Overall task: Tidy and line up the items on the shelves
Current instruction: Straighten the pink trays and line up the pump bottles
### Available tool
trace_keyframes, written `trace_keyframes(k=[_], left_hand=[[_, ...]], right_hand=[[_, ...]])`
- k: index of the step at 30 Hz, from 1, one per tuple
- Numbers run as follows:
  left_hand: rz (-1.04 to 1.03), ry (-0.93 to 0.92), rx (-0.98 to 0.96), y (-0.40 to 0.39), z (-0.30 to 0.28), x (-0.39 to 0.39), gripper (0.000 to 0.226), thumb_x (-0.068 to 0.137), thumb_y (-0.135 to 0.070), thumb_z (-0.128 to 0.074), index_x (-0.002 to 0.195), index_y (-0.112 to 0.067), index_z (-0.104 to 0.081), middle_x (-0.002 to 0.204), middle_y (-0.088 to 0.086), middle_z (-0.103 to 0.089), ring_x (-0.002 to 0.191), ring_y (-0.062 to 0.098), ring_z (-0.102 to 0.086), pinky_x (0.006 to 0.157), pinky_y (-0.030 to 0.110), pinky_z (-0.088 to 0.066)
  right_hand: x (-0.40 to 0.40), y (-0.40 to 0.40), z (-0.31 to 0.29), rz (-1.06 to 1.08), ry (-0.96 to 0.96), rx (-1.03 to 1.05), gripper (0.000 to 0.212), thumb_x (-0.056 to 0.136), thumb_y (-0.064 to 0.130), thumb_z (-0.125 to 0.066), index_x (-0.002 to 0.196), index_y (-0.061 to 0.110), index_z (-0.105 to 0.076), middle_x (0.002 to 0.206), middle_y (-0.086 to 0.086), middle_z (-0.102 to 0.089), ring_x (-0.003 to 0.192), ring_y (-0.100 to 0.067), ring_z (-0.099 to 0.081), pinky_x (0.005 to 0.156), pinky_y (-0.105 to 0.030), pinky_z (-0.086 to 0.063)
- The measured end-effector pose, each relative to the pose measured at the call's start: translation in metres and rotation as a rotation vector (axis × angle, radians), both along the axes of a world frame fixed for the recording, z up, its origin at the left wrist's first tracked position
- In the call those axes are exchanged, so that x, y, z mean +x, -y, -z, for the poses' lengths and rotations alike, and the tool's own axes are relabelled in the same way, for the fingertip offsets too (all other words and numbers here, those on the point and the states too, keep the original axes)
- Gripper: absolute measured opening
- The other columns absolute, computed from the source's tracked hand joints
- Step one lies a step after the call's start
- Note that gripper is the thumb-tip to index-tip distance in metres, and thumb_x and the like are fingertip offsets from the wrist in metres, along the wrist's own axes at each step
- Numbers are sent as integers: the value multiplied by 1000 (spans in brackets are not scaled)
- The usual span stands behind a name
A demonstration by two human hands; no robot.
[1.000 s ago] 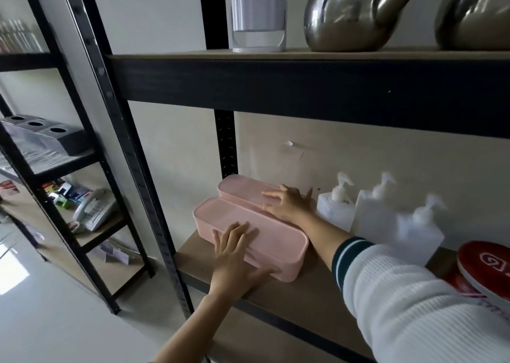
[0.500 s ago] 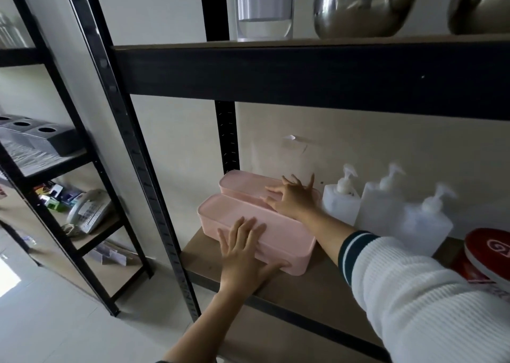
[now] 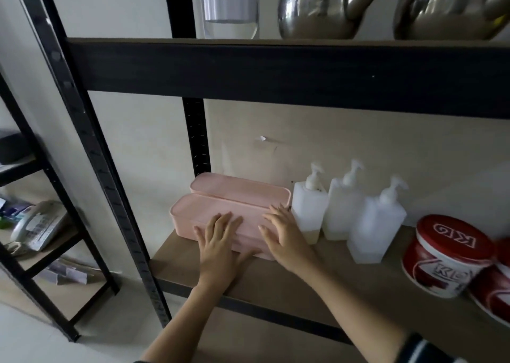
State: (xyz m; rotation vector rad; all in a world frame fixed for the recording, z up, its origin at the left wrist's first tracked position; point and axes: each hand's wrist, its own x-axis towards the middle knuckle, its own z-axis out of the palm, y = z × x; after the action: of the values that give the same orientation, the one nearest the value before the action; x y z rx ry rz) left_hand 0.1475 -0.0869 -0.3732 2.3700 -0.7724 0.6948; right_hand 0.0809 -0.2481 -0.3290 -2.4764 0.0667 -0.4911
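Pink boxes sit two deep at the left end of a wooden shelf (image 3: 345,277), and both of a person's hands are on the front box (image 3: 193,219). The left hand (image 3: 220,241) lies flat against its near wall, fingers straight and spread, fingertips reaching up to the lid. The right hand (image 3: 281,233), just to the right of the left one, rests with relaxed, spread fingers over the box's right end; neither hand curls round anything. Both boxes have their lids on, so their contents cannot be seen.

Directly behind the hands, the rear box (image 3: 240,190) stands touching the front one, close to the wall. Just right of the right hand stand three white pump bottles (image 3: 338,211), close together; the one nearest the hand shows a pale layer of liquid at its bottom, and the fill of the other two cannot be told. Farther right sits a red-and-white tub (image 3: 447,260) with a red lid.

Above the hands, on the next shelf up, stand a clear container (image 3: 229,6) and two shiny metal kettles (image 3: 320,6). Well to the left of the left hand, a second rack holds a telephone (image 3: 38,227).
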Motion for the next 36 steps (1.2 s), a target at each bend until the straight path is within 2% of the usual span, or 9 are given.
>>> trace_keyframes(k=[6, 10, 12, 15, 18, 21, 29, 33, 36], left_hand=[[7, -19, 6, 2, 0, 7, 77, 76, -74, -44, 128, -19, -53, 136, 4, -50, 134, 25, -32, 107, 68, -11], [26, -41, 10, 2, 0, 7, 77, 75, -74, -46, 129, -20, -51, 137, 2, -47, 136, 25, -29, 108, 68, -9], [35, -48, 9, 1, 0, 7, 77, 76, -74, -44, 130, -20, -51, 138, 2, -46, 138, 25, -28, 108, 68, -7], [46, -61, 18, 1, 1, 6, 75, 76, -73, -45, 131, -22, -48, 141, 0, -42, 140, 25, -24, 108, 67, -5], [46, -85, 29, 0, 0, 6, 74, 76, -71, -48, 132, -24, -45, 142, 0, -39, 142, 24, -20, 108, 68, -4], [40, -107, 26, 1, -4, 3, 77, 72, -74, -48, 132, -25, -46, 146, 3, -37, 143, 26, -16, 107, 70, -2], [132, -170, -151, 57, -55, -20, 103, 62, -83, -53, 141, -19, -35, 153, 3, -27, 146, 23, -4, 114, 50, 9], [433, -369, -217, 94, -88, -20, 102, 71, -55, -72, 149, -20, -17, 154, -2, -20, 141, 14, -18, 109, 26, -14], [509, -404, -158, 111, -100, -9, 98, 75, -43, -75, 149, -17, -17, 152, 2, -23, 137, 17, -26, 104, 23, -22]], right_hand=[[-5, 2, 3, -9, -36, -49, 52, 100, 44, -34, 146, 18, -34, 158, 4, -18, 146, -9, -3, 120, -33, -9], [-17, 2, 5, -11, 33, -133, 53, 99, 46, -33, 146, 20, -33, 157, 10, -15, 145, -4, 5, 114, -20, 0], [-29, 2, 5, 9, 169, -132, 46, 99, 42, -41, 139, 19, -44, 152, 11, -27, 145, -2, -9, 113, -12, -2], [-49, 12, 10, 62, 358, -89, 31, 94, 28, -55, 122, 15, -61, 135, 6, -54, 131, -5, -41, 111, -16, -27], [-69, 27, 14, 150, 420, -43, 25, 92, 26, -55, 114, 19, -64, 115, 10, -64, 105, 3, -57, 92, -22, -49], [-85, 42, 8, 205, 493, 11, 22, 90, 22, -55, 109, 16, -64, 100, 8, -66, 82, 6, -58, 72, -17, -53], [-124, 95, -32, 553, 819, 62, 13, 89, 8, -57, 99, 3, -63, 84, -7, -61, 67, -7, -55, 56, -24, -46], [-132, 124, -58, 584, 722, 155, 37, 87, 33, -66, 113, 8, -58, 103, -4, -61, 89, -20, -60, 76, -26, -49], [-132, 141, -70, 484, 349, 303, 71, 73, 48, -73, 132, 18, -45, 124, 4, -54, 111, -12, -53, 87, -22, -45]])
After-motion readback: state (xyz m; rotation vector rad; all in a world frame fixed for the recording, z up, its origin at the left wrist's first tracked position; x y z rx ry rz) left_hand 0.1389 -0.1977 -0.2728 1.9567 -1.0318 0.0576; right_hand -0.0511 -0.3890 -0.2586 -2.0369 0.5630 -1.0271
